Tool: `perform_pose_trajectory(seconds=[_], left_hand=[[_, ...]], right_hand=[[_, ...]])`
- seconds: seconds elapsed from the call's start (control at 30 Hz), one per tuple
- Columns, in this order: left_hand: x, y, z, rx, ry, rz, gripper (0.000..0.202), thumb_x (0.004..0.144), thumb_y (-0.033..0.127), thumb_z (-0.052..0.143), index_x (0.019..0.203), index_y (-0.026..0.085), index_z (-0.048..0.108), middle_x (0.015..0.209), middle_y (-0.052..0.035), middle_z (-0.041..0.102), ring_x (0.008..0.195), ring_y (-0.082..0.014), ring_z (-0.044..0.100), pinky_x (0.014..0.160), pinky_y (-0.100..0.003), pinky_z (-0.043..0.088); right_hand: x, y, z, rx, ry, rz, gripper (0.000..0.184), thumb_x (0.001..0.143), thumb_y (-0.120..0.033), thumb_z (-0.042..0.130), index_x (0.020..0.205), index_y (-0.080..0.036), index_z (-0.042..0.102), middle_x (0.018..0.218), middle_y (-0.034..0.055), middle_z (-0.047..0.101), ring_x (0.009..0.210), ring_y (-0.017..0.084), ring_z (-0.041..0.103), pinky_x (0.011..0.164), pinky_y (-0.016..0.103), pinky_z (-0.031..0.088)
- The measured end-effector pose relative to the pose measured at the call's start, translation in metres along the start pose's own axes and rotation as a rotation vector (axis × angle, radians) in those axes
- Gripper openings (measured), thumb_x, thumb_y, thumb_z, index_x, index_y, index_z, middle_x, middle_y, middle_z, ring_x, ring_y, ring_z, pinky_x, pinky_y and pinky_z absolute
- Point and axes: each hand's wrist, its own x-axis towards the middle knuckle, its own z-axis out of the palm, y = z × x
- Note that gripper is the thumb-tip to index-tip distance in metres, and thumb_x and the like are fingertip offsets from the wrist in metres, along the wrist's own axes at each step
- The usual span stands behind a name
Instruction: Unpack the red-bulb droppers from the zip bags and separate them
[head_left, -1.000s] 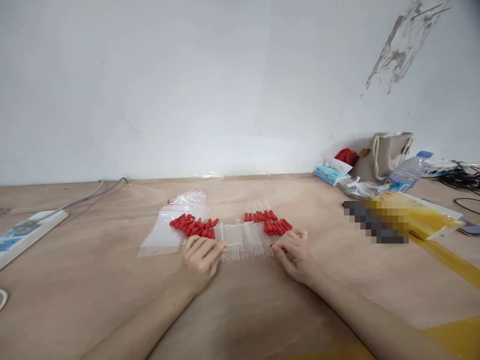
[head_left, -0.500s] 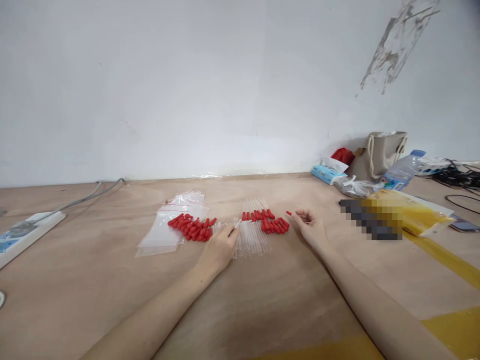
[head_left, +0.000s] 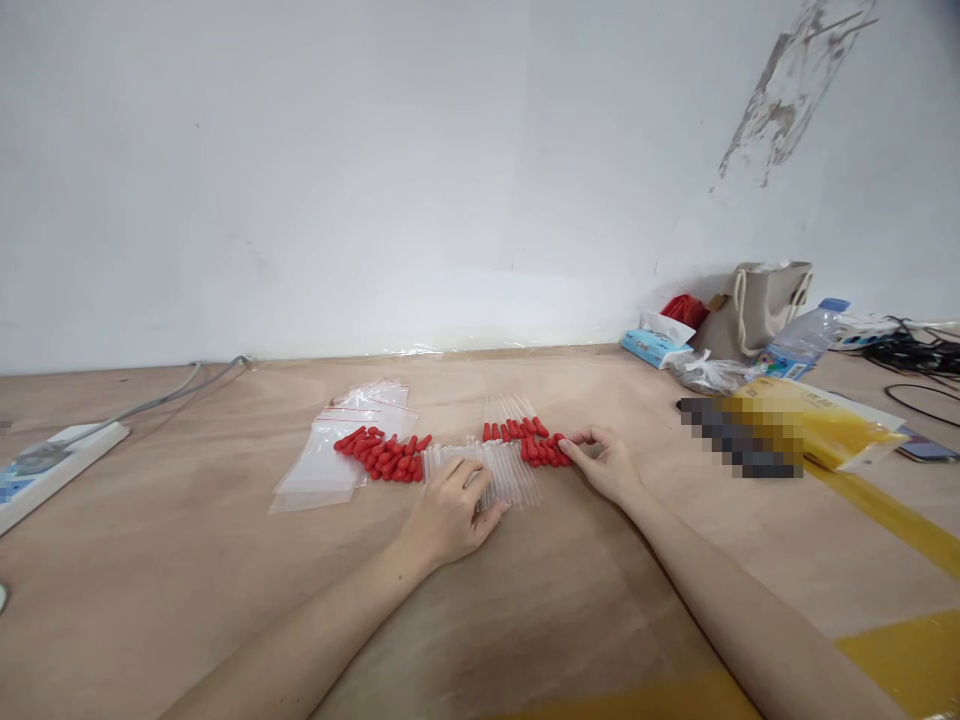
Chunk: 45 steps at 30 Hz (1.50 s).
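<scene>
A row of clear dropper tubes (head_left: 510,472) lies on the wooden table. My left hand (head_left: 450,508) rests on the left part of the row, its fingers curled around a tube. To the left lies a pile of loose red rubber bulbs (head_left: 382,455), partly on a stack of clear zip bags (head_left: 330,462). Behind the row, several tubes fitted with red bulbs (head_left: 529,438) lie together. My right hand (head_left: 606,462) is at the right edge of those bulbs, thumb and forefinger pinched on a red bulb.
A white power strip (head_left: 56,462) with a grey cable lies far left. At the back right are a tissue pack (head_left: 656,347), a canvas bag (head_left: 769,298), a water bottle (head_left: 802,342), a yellow package (head_left: 836,420) and black cables (head_left: 922,355).
My left hand slid back along the tube row and curled its fingers over it. My right hand went out to the right with a red bulb, then came back to the bulbs.
</scene>
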Motion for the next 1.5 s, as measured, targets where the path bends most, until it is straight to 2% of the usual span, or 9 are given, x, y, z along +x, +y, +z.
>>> perform_pose_trajectory(seconds=[0.17,0.27,0.57,0.9,1.1,1.13,1.2,1.33,1.5], left_hand=[[-0.023,-0.010,-0.018,0.002,0.101,0.092,0.026,0.078,0.034,0.055,0.097,0.017,0.059,0.091,-0.0080,0.061,0.087,-0.0215,0.052,0.075,-0.037,0.040],[-0.033,-0.017,-0.023,-0.054,0.143,0.086,0.018,0.078,0.026,0.056,0.094,0.019,0.060,0.087,-0.0061,0.061,0.086,-0.0194,0.052,0.077,-0.036,0.039],[-0.033,-0.023,-0.019,-0.133,0.104,0.001,0.012,0.080,0.019,0.052,0.086,0.019,0.062,0.088,-0.0061,0.058,0.087,-0.0180,0.051,0.079,-0.035,0.041],[-0.035,-0.022,-0.017,-0.135,0.103,0.016,0.013,0.079,0.017,0.052,0.088,0.020,0.061,0.091,-0.0062,0.057,0.089,-0.0184,0.051,0.081,-0.036,0.042],[-0.036,-0.024,-0.017,-0.124,0.163,0.019,0.038,0.081,0.018,0.049,0.119,0.019,0.046,0.102,-0.0097,0.055,0.097,-0.0210,0.051,0.086,-0.041,0.042],[-0.035,-0.024,-0.017,-0.110,0.194,0.012,0.043,0.081,0.019,0.049,0.123,0.018,0.042,0.107,-0.0110,0.053,0.102,-0.0223,0.049,0.088,-0.042,0.041],[-0.034,-0.024,-0.019,-0.066,0.258,0.008,0.049,0.081,0.020,0.050,0.127,0.018,0.037,0.117,-0.0133,0.049,0.110,-0.0249,0.045,0.091,-0.044,0.039],[-0.030,-0.019,-0.019,0.034,0.266,0.053,0.037,0.081,0.024,0.053,0.118,0.023,0.050,0.119,-0.0108,0.051,0.113,-0.0258,0.043,0.093,-0.047,0.035],[-0.029,-0.011,-0.013,0.054,0.171,0.138,0.016,0.081,0.022,0.054,0.094,0.026,0.063,0.092,-0.0026,0.065,0.095,-0.0192,0.053,0.095,-0.048,0.028]], right_hand=[[0.003,0.000,0.002,0.030,0.070,0.063,0.036,0.075,-0.049,0.050,0.080,-0.015,0.061,0.075,0.0068,0.063,0.068,0.016,0.055,0.060,0.027,0.042],[0.016,-0.007,0.001,-0.110,-0.037,0.185,0.034,0.076,-0.047,0.046,0.078,-0.017,0.063,0.070,0.0052,0.064,0.062,0.015,0.056,0.057,0.026,0.041],[0.068,-0.042,0.020,-0.343,-0.240,0.390,0.032,0.061,-0.050,0.059,0.055,-0.019,0.062,0.049,0.0032,0.059,0.052,0.017,0.056,0.059,0.031,0.040],[0.083,-0.054,0.029,-0.375,-0.259,0.447,0.016,0.061,-0.027,0.058,0.048,-0.018,0.056,0.042,0.0049,0.054,0.050,0.021,0.058,0.051,0.030,0.039],[0.054,-0.078,0.015,-0.215,-0.129,0.234,0.030,0.082,-0.039,0.039,0.083,-0.018,0.060,0.075,0.0051,0.066,0.069,0.015,0.060,0.060,0.025,0.041],[0.040,-0.081,0.013,-0.175,-0.113,0.152,0.028,0.082,-0.040,0.041,0.087,-0.019,0.058,0.081,0.0043,0.066,0.073,0.014,0.059,0.063,0.025,0.041],[0.008,-0.084,0.011,-0.101,-0.078,-0.222,0.023,0.082,-0.037,0.046,0.087,-0.019,0.059,0.083,0.0050,0.065,0.076,0.016,0.057,0.068,0.028,0.039],[-0.047,-0.085,0.013,-0.255,-0.083,-0.704,0.010,0.082,-0.026,0.052,0.085,-0.022,0.061,0.075,0.0014,0.065,0.075,0.015,0.052,0.076,0.034,0.031],[-0.064,-0.087,0.023,-0.265,-0.087,-0.826,0.010,0.081,-0.024,0.054,0.088,-0.023,0.062,0.072,-0.0004,0.063,0.074,0.013,0.050,0.078,0.033,0.029]])
